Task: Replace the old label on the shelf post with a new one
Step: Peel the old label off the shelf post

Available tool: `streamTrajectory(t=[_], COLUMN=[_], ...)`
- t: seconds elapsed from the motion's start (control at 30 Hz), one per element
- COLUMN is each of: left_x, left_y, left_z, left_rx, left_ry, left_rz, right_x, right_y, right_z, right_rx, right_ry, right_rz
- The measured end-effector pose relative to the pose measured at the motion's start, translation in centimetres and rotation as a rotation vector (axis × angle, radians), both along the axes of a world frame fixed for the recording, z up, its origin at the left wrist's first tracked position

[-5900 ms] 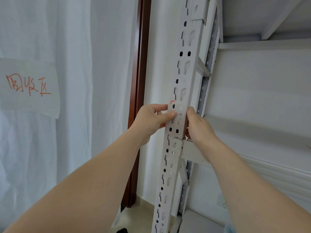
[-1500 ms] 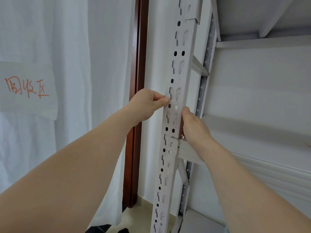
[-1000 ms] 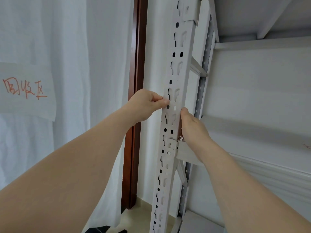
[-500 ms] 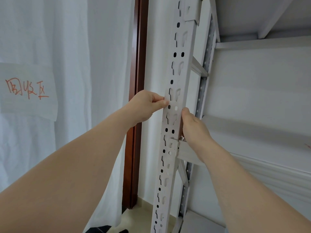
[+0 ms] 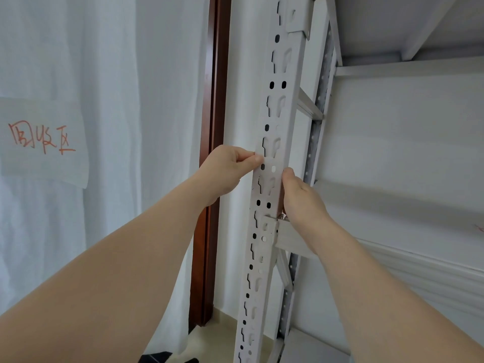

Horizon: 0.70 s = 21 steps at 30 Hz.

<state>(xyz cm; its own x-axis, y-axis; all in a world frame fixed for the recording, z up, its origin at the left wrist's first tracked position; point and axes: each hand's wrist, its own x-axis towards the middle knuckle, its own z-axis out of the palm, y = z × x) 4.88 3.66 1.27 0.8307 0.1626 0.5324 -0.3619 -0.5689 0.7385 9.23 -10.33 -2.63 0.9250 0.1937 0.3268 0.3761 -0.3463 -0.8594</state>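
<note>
— Where's the label on that shelf post point(image 5: 275, 158)?

— I can't make one out. The post is white-painted metal, smooth, punched with pairs of oval holes and keyhole slots all the way down. If a label is there, it's white on white or under the fingers.

— What are the hands doing?

— The left hand point(image 5: 226, 170) is curled narrow, thumb and forefinger pinched together at the post's left edge, beside 2 oval holes. I can't tell what it grips, if anything. The right hand point(image 5: 301, 197) presses against the post's right edge, just above the grey crossbeam point(image 5: 290, 239); its fingers wrap behind, so their grip is hidden.

— And to the left?

— A soft white curtain point(image 5: 104, 153) with a paper sheet point(image 5: 44, 142) bearing red handwriting, beside a dark wooden frame point(image 5: 212, 127).
</note>
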Motion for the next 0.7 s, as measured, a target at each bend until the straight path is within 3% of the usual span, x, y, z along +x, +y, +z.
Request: streamTrajectory(t=[0.7], left_x=[-0.2], left_y=[-1.1], left_z=[-1.4], left_rx=[-0.180], left_ry=[-0.072], left_rz=[-0.092], right_x=[0.3], right_y=[0.0], right_z=[-0.3], right_rx=[-0.001], right_ry=[-0.008], right_rz=[-0.030])
